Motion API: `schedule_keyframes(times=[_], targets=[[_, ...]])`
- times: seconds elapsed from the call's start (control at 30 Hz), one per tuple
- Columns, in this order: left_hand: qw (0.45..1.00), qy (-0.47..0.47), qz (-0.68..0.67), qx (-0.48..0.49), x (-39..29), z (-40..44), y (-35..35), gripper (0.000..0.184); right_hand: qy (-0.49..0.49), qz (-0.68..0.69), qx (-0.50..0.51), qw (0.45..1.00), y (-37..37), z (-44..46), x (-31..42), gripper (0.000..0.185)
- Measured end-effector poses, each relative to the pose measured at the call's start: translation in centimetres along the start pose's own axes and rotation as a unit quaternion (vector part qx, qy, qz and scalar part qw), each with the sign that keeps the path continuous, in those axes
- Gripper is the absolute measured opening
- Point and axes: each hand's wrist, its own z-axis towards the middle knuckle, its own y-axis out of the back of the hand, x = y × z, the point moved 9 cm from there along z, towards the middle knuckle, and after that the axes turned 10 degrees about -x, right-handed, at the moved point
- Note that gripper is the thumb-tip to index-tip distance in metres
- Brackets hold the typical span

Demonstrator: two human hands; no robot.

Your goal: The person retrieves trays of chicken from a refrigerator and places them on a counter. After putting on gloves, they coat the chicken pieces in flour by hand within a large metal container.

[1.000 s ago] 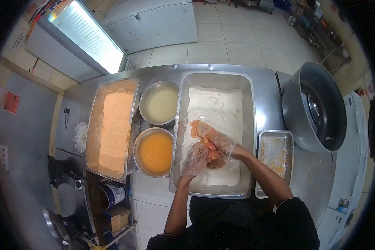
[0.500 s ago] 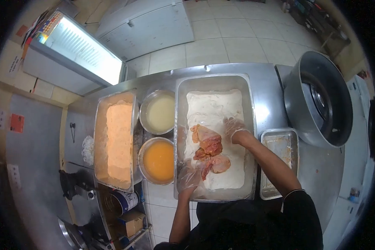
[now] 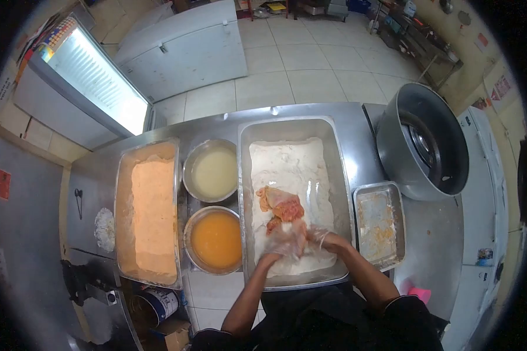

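Note:
A deep steel pan (image 3: 344,175) of white flour (image 3: 287,158) lies before me. Raw, reddish marinated chicken (image 3: 284,205) rests on the flour at the middle left. Near the front of the pan, my left hand (image 3: 282,243), in a clear plastic glove, grips a chicken piece (image 3: 299,233), partly hidden by the fingers. Just right of that piece is my right hand (image 3: 321,238), gloved too; motion smears its fingers, and I cannot tell whether they touch the meat.
Left of the pan stand a bowl of orange liquid (image 3: 216,238), a bowl of pale liquid (image 3: 214,169) and a tray of orange powder (image 3: 152,210). To the right are a small smeared tray (image 3: 380,225) and a big grey pot (image 3: 392,146).
My right hand has come down from the middle right of the flour toward my left hand. My left hand has moved right onto the lower chicken piece. The camera view has shifted.

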Motion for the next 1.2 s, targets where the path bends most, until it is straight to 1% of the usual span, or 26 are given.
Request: schedule_keyframes(times=[0.03,0.07,0.1,0.13,0.17,0.2,0.27,0.33,0.37,0.4,0.43,0.5,0.53,0.57,0.63,0.7,0.73,0.8,0.83,0.9,0.93,0.97,1.0,1.03,1.13,1.2], targets=[[0.99,-0.033,0.03,-0.137,-2.4,1.3,2.9,0.049,0.011,0.078,-0.033,0.996,1.2,-1.8,3.6,0.029],[0.99,-0.028,0.028,-0.134,-4.0,1.9,4.4,0.049,0.023,0.156,-0.066,0.985,2.0,-3.6,6.4,0.027],[0.993,-0.047,0.104,-0.032,-6.3,2.8,5.1,0.051,0.023,0.157,-0.069,0.985,2.0,-4.5,7.8,0.027],[0.979,-0.067,0.181,0.069,-7.8,2.9,4.7,0.054,0.081,-0.092,-0.136,0.983,2.9,-5.4,9.8,0.031],[0.978,-0.071,0.182,0.071,-8.7,1.9,4.5,0.054,0.132,-0.335,-0.195,0.912,3.6,-5.9,11.4,0.035],[0.963,0.016,0.264,0.043,-7.0,0.0,4.9,0.053,0.136,-0.648,0.054,0.747,-0.1,-5.2,7.5,0.046],[0.933,0.106,0.344,0.015,-2.0,-5.0,4.9,0.052,0.106,-0.643,0.032,0.758,-3.0,-6.5,4.2,0.05],[0.99,-0.117,0.064,0.047,0.0,-8.4,1.9,0.044,0.079,-0.637,0.016,0.767,-5.0,-5.3,3.3,0.055],[0.99,-0.113,0.067,0.048,-0.1,-8.0,1.5,0.044,0.044,-0.547,0.047,0.835,-6.7,-4.3,2.4,0.056],[0.967,-0.071,0.195,0.145,0.6,-6.5,-1.1,0.036,0.011,-0.452,0.075,0.889,-7.6,-3.3,1.9,0.057],[0.918,-0.029,0.318,0.235,1.5,-5.0,-2.3,0.031,0.016,-0.453,0.073,0.888,-7.4,-2.5,1.9,0.057],[0.892,-0.027,0.329,0.308,-1.4,-3.2,-1.2,0.035,0.089,-0.211,-0.048,0.972,-5.2,-1.0,4.3,0.06],[0.938,0.023,0.297,0.176,-3.2,-1.3,1.4,0.04,0.243,-0.082,-0.052,0.965,-4.0,-2.4,9.3,0.064],[0.962,0.076,0.26,0.043,-4.4,-0.2,4.4,0.047,0.205,-0.04,-0.048,0.977,-3.0,-3.0,13.0,0.066],[0.947,-0.095,0.304,-0.027,-9.4,0.8,6.1,0.058,0.16,0.001,-0.039,0.986,-2.1,-4.0,17.5,0.069],[0.895,-0.108,0.429,-0.056,-10.4,2.3,5.9,0.058,0.17,-0.422,-0.194,0.869,0.1,-4.0,19.8,0.076],[0.825,-0.122,0.546,-0.081,-11.0,2.9,5.7,0.059,0.172,-0.421,-0.194,0.869,0.5,-2.7,20.3,0.076],[0.813,-0.076,0.573,-0.069,-4.7,5.7,2.5,0.059,0.08,-0.686,-0.064,0.72,-0.3,1.8,16.3,0.08],[0.8,-0.033,0.596,-0.064,-1.0,7.6,1.8,0.059,0.082,-0.687,-0.065,0.719,-0.1,4.1,14.7,0.08],[0.851,-0.06,0.519,-0.052,2.2,10.6,2.5,0.058,0.134,-0.752,-0.221,0.606,1.7,7.5,14.3,0.071],[0.894,-0.084,0.438,-0.032,2.6,10.9,2.7,0.056,0.135,-0.751,-0.219,0.609,1.5,6.9,14.6,0.071],[0.892,-0.09,0.442,-0.035,0.1,11.5,3.5,0.056,0.154,-0.66,-0.247,0.692,2.4,6.2,16.9,0.066],[0.925,0.033,0.379,-0.011,-2.2,11.5,4.9,0.054,0.171,-0.56,-0.27,0.764,3.5,5.9,19.0,0.061],[0.938,0.16,0.306,0.016,-2.5,10.5,5.5,0.053,0.172,-0.557,-0.274,0.765,3.9,5.8,19.4,0.061],[0.939,0.016,0.343,0.023,0.1,7.8,4.6,0.045,0.183,-0.542,-0.163,0.804,5.2,5.4,20.8,0.051],[0.946,0.022,0.319,0.054,0.5,4.6,4.7,0.045,0.173,-0.483,0.023,0.858,4.3,2.0,21.9,0.052]])
